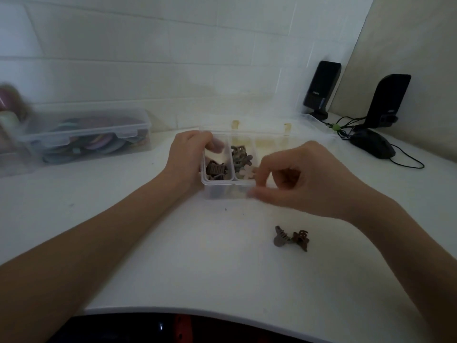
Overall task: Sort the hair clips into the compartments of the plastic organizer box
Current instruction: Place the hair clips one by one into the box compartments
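A clear plastic organizer box [217, 191] stands on the white table with its lid [259, 121] folded back. Its left compartment holds brown hair clips [216, 169]. The middle one holds grey-brown clips [241, 155] and a pale clip [244, 173]. My left hand [188, 157] grips the box's left side, fingers over the rim. My right hand [314, 179] hovers over the box's right part with fingers curled; a dark shape sits under them, too blurred to identify. Two loose clips, one grey-brown [280, 238] and one brown [301, 240], lie touching on the table nearer to me.
A clear lidded box of coloured round items [94, 134] stands at the back left. Two black speakers [321, 87] [388, 100], a black mouse [373, 144] and its cables sit at the back right. The table's curved front edge [197, 310] is close to me.
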`<control>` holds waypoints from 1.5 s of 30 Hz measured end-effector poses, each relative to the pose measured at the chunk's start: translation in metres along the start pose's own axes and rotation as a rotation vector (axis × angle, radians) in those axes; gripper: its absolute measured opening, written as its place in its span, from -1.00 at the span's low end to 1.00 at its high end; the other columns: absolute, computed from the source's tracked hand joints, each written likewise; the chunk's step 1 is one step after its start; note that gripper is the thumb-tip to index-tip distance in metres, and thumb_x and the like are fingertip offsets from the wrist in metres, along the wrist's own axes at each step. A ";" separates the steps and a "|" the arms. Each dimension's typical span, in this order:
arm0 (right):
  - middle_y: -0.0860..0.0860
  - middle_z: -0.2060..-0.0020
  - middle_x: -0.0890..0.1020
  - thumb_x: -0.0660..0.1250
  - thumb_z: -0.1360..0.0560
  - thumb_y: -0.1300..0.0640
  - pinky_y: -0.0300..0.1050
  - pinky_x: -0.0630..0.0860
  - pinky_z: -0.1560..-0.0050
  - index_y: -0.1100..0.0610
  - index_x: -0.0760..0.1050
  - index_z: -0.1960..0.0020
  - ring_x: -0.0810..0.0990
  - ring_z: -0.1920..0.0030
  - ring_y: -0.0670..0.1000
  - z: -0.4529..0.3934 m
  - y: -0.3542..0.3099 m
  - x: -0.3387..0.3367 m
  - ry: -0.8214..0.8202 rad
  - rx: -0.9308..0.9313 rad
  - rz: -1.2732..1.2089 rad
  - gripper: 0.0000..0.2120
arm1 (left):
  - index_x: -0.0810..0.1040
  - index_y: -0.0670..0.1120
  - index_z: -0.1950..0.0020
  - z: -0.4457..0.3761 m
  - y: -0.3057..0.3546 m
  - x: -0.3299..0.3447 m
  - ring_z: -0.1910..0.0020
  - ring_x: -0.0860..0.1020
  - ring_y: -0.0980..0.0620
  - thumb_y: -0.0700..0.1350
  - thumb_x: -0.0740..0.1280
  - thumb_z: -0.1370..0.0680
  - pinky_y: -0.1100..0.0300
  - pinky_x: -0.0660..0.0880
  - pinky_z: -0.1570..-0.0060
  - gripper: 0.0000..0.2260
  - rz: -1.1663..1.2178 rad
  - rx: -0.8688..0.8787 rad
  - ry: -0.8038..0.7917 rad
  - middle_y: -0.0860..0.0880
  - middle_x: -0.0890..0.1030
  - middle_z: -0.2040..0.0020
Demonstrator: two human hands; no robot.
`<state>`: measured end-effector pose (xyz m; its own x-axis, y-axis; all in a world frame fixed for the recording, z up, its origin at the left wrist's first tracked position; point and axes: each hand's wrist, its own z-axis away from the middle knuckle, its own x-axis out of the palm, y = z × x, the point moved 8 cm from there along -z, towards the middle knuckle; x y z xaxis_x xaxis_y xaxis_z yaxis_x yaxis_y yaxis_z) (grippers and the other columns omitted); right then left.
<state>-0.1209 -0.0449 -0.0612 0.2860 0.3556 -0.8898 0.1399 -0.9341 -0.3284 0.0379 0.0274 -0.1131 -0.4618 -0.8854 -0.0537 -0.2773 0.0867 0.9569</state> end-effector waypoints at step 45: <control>-0.02 0.10 0.58 0.20 -0.40 0.49 -0.27 0.43 0.13 0.10 0.62 0.12 0.51 0.08 -0.05 -0.005 0.019 -0.007 0.295 -0.154 0.004 -0.64 | 0.49 -0.08 0.19 -0.015 -0.007 -0.003 0.07 0.42 -0.11 -0.19 0.16 -0.23 0.08 0.38 0.15 -0.79 0.187 -0.115 -0.222 -0.12 0.50 0.09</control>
<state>-0.1160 -0.0652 -0.0599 0.5460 0.3669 -0.7532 0.2740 -0.9278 -0.2534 0.0537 0.0227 -0.1149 -0.6723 -0.7362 0.0772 -0.0788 0.1749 0.9814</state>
